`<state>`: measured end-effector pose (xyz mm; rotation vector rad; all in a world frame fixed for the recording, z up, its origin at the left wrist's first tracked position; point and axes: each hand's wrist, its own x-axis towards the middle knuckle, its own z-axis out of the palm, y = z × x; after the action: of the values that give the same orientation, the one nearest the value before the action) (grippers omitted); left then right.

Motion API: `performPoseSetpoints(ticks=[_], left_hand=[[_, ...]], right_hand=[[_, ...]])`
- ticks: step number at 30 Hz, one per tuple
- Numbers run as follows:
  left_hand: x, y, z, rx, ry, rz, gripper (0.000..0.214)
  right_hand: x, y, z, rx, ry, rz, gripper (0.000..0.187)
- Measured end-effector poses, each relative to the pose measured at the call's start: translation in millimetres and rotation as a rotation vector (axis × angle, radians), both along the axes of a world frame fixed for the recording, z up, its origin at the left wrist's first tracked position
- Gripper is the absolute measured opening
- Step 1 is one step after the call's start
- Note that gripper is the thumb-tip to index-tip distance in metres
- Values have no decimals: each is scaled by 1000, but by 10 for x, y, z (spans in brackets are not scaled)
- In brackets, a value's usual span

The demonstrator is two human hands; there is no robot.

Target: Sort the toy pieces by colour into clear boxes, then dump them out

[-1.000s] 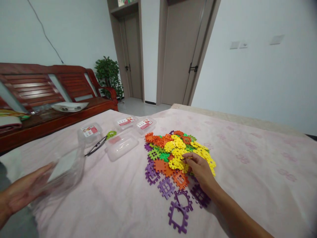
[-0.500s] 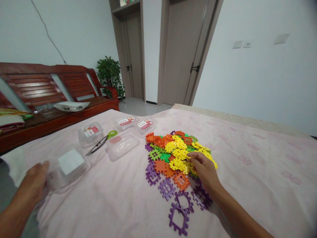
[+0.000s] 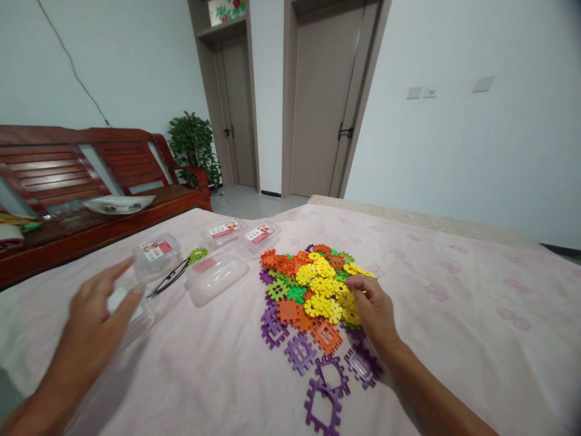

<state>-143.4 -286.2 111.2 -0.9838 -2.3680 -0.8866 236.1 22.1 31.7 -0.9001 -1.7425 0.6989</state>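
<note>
My left hand [image 3: 97, 321] is raised with thumb and fingers apart, holding nothing. It partly covers a clear plastic box [image 3: 138, 324] with a white patch inside. My right hand [image 3: 374, 309] bends over the right side of a pile of plastic building pieces. Its fingers are closed together against the yellow slotted discs [image 3: 324, 287]; whether one is between the fingertips is hidden. Orange square pieces [image 3: 288, 310] and green pieces [image 3: 276, 290] lie beside and under the discs. Purple notched frames [image 3: 322, 407] lie at the near end of the pile.
Clear boxes with labels [image 3: 157, 251] [image 3: 262, 235] and an open clear tray [image 3: 218, 280] stand to the left on the pink cloth [image 3: 204, 375]. Black-framed glasses [image 3: 170, 278] and a green gear-like piece [image 3: 197, 254] lie between them. A wooden bench [image 3: 127, 163] is behind.
My left hand has let go of the clear box's left side and moved right and up, opening over it. My right hand stays at the yellow discs. The view has shifted slightly.
</note>
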Motion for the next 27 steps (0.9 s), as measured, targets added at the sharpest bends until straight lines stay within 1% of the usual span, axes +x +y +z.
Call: performPoseSetpoints(ticks=[1,3,4,6,8,9,11,12,15,17,19,22,24,27], left_hand=[[177,173,34,-6,-10,-108,51],[515,529,6,-26,18,-359,47],[675,703,-50,-47,21,-451,46],[977,1037,-213,-122,-3,-581,44],[1231,1352,-391,-234,-33,-716,49],[1328,1504,-471,-279,-44,-753,55],[1446,1799,-600,-348,-55,-732,70],[1469,1939,-651,-365,-70,-670,75],[1465,2283,-760,-415,-173,-485,81],[1469,2422,-810,-429,-198,-440,81],[1508,2495,-847,-422,-174,-458,80],[1602,2555,-880,-373,-164,-523,73],[1665,2612,-890,-304,-185,-585,66],[1773,2746,-892,-138,-230,-698,51]], right_hand=[[17,30,-15,13,-8,-17,19],[62,99,-43,43,-35,-56,21],[91,139,-56,62,-57,-84,23],[162,229,-87,105,-127,-150,27],[246,327,-130,136,-229,-210,34],[288,374,-156,133,-287,-233,39],[357,448,-207,78,-398,-261,50],[380,471,-228,36,-446,-265,54],[379,474,-250,-58,-533,-217,60],[327,432,-238,-71,-541,-157,59],[256,379,-225,-76,-522,-117,56],[152,332,-230,-105,-451,-99,51],[100,338,-242,-131,-384,-102,51],[51,384,-249,-178,-277,-127,54]])
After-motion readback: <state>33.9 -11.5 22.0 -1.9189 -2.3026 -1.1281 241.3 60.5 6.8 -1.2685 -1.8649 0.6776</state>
